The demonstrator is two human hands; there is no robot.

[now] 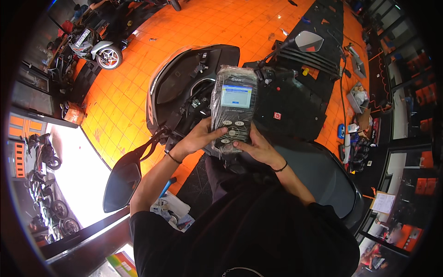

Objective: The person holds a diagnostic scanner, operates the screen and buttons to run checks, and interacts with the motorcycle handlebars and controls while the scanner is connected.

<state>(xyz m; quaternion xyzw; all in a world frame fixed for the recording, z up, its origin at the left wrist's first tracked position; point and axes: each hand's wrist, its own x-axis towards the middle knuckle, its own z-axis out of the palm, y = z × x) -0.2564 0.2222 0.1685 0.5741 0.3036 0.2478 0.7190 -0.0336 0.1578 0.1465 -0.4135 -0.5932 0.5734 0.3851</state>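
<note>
Both my hands hold up a dark handheld diagnostic scanner wrapped in clear plastic film, its small screen lit. My left hand grips the lower left side, with the thumb on the keypad. The lower right side sits in my right hand, its thumb lying over the bottom buttons; the other fingers are mostly hidden behind the device. Under the scanner is a dark scooter, whose handlebar is partly covered. Its left mirror is near my left forearm, and its black seat extends to my right.
Orange tiles and black mats cover the floor. The scooter's other mirror juts out at the far right. Another motorcycle stands far left, and several more are parked outside. Bottles and tools line the right side. A white bag lies below my left arm.
</note>
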